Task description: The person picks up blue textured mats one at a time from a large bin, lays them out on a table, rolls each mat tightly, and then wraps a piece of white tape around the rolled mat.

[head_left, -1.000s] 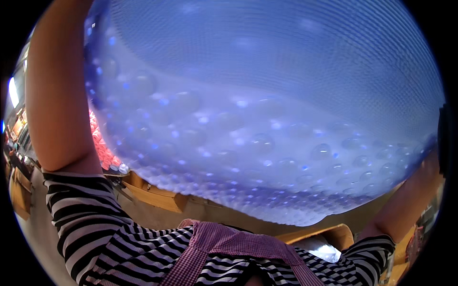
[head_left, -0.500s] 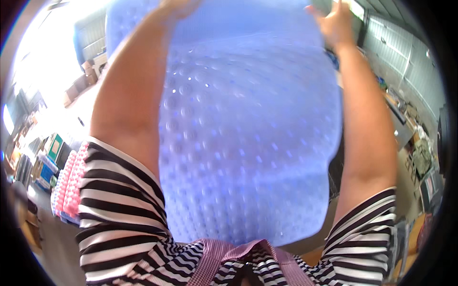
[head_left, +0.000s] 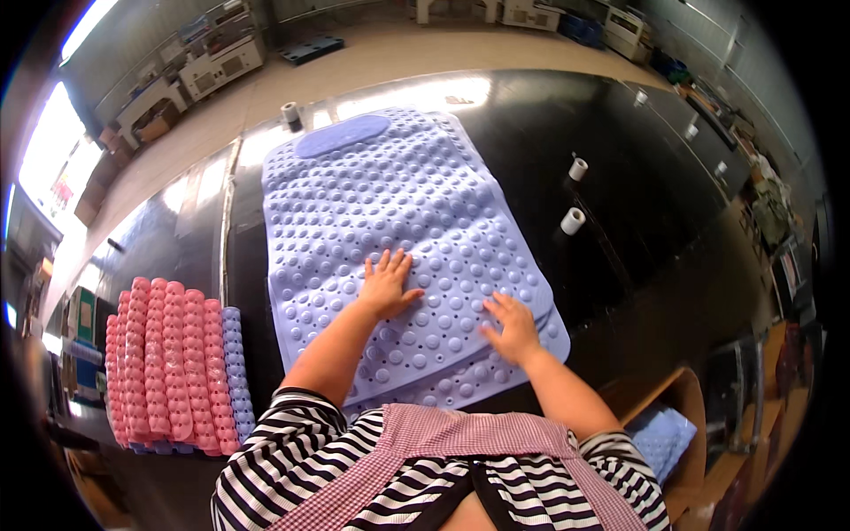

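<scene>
Periwinkle-blue plastic formed the large rectangular mat (head_left: 416, 221), with rounded corners and rows of round raised bumps, which lay spread on the dark glossy worktop (head_left: 655, 195) below both hands. The bare left hand (head_left: 387, 288) rested palm down in the nearer half of the mat, its fingers fanned out over the bumps and gripping nothing. The bare right hand (head_left: 512, 329) was near the mat's right edge, toward the near right corner, its fingers parted and loose as well; whether every fingertip touched the surface could not be told. Beyond the near edge showed the offset rim of another blue bumped layer (head_left: 553, 336) underneath.

Half a second earlier the mat had hung upright before the camera, both arms raised and the hands up near its top, with most of the worktop hidden behind it. Now it was down, with a soft ripple across its middle, and the hands had lowered over it.

Its long axis ran away from the black-and-white striped shirt (head_left: 279, 460) toward the far side of the worktop, leaning slightly left at the far end. A smooth oval blue panel (head_left: 343, 136) lay at that end, toward the far left corner.

Left of the mat sat a row of rolled pink bumped mats (head_left: 168, 363), with a blue bumped roll (head_left: 234, 372) at its right end. Two small white rolls (head_left: 573, 221) were well apart from it on the right.
</scene>
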Demonstrator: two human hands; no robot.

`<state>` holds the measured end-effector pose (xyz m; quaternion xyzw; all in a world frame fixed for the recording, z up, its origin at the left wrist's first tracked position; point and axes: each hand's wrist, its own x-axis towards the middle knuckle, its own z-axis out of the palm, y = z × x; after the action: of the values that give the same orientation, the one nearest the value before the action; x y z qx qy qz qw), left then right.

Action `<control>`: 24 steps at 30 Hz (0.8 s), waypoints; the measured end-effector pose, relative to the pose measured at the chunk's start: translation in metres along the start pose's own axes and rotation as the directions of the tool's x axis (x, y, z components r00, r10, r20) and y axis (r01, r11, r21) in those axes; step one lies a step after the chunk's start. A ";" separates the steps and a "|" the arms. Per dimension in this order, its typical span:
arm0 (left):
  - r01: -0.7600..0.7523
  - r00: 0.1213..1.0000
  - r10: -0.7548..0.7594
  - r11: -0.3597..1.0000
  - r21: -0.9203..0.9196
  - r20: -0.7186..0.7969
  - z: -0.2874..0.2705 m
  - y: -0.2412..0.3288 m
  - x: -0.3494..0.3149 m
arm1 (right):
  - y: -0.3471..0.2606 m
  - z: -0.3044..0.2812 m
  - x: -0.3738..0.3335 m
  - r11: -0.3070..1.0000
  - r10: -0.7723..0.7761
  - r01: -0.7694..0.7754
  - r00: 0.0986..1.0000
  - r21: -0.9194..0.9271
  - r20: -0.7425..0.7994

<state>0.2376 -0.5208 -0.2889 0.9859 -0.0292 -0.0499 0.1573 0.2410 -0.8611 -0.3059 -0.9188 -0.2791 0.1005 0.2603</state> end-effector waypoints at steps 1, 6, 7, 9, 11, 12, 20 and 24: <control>-0.032 0.999 0.033 0.999 -0.016 0.028 -0.003 -0.006 -0.005 | 0.020 -0.005 0.019 0.989 0.047 -0.060 0.994 0.136 0.097; 0.123 0.990 -0.125 0.992 0.027 0.067 -0.023 -0.003 -0.096 | 0.068 -0.026 0.033 0.846 0.531 -0.493 0.814 0.202 -0.235; 0.267 0.963 -0.268 0.963 0.034 0.031 -0.027 -0.011 -0.121 | 0.069 -0.029 0.036 0.846 0.530 -0.491 0.813 0.206 -0.240; 0.530 0.835 -0.537 0.844 -0.086 -0.118 -0.025 -0.037 -0.166 | 0.068 -0.035 0.040 0.845 0.535 -0.499 0.795 0.195 -0.284; 0.663 0.695 -0.657 0.743 -0.092 -0.293 -0.008 -0.087 -0.207 | 0.050 -0.040 0.049 0.844 0.535 -0.524 0.803 0.117 -0.263; 0.675 0.686 -0.667 0.733 -0.090 -0.291 -0.009 -0.104 -0.219 | 0.038 -0.049 0.054 0.837 0.536 -0.545 0.803 0.042 -0.262; 0.519 0.589 -0.767 0.600 -0.609 -0.254 0.022 -0.177 -0.239 | 0.013 -0.079 0.076 0.808 0.516 -0.556 0.827 -0.193 -0.222; 0.602 0.642 -0.738 0.654 -0.458 -0.209 0.003 -0.146 -0.223 | 0.007 -0.072 0.080 0.735 0.555 -0.593 0.805 -0.329 -0.210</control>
<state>0.0214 -0.3672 -0.3176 0.8691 0.3846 0.0808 0.3003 0.3342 -0.8514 -0.2524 -0.9959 0.0170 0.0750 0.0476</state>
